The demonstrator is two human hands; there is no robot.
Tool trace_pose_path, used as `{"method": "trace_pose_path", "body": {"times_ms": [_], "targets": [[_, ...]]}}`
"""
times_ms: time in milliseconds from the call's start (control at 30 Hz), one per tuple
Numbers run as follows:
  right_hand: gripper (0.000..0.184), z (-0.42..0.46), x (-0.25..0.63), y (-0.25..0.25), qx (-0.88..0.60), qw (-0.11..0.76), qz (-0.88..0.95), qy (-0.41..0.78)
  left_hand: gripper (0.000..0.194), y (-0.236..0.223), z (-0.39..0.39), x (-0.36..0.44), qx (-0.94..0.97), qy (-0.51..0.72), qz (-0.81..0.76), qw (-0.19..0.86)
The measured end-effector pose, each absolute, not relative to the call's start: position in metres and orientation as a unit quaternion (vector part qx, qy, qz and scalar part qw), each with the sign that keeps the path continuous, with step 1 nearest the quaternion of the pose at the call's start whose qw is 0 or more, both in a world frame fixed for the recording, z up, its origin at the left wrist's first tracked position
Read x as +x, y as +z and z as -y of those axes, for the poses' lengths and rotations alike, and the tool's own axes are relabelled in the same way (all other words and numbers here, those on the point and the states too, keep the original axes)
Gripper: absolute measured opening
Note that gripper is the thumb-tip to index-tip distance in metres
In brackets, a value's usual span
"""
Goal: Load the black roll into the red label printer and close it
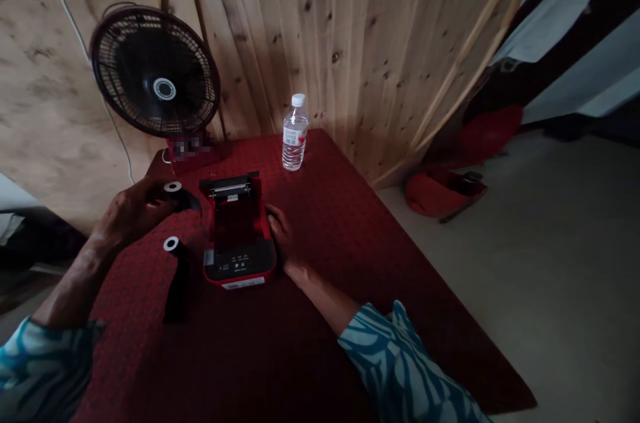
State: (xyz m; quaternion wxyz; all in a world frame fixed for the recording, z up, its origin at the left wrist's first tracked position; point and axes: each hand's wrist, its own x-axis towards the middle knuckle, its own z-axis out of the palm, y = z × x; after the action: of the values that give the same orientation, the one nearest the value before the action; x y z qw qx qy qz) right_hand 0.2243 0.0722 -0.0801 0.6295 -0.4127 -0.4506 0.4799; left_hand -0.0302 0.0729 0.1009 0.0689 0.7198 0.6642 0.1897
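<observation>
At the far left, a standing fan faces the person from behind the red patterned surface. The left hand reaches in from the left, palm down, its fingers closed around a dark paper roll with a white core. Nearer on the surface, just left of the printer, lies a second dark roll, its white core showing. In the middle sits a red-and-black compact printer with its lid open; its compartment is too dark to show any contents. The right hand lies against the printer's right side, fingers lightly curved; whether it grips cannot be told. Farther off, a clear plastic water bottle stands upright.
</observation>
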Motion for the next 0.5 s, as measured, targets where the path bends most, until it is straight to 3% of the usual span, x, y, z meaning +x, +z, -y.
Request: {"method": "trace_pose_path", "body": {"times_ms": [267, 400, 500], "targets": [[0.035, -0.072, 0.226, -0.082, -0.417, 0.621, 0.464, 0.474, 0.023, 0.031, -0.126, -0.042, 0.709, 0.114, -0.687, 0.116], [0.035, -0.072, 0.226, -0.08, -0.424, 0.619, 0.448, 0.486, 0.031, 0.014, -0.128, -0.051, 0.713, 0.108, -0.678, 0.137], [0.035, -0.071, 0.225, -0.079, -0.425, 0.622, 0.44, 0.489, 0.041, 0.025, -0.119, -0.055, 0.723, 0.117, -0.665, 0.15]]}}
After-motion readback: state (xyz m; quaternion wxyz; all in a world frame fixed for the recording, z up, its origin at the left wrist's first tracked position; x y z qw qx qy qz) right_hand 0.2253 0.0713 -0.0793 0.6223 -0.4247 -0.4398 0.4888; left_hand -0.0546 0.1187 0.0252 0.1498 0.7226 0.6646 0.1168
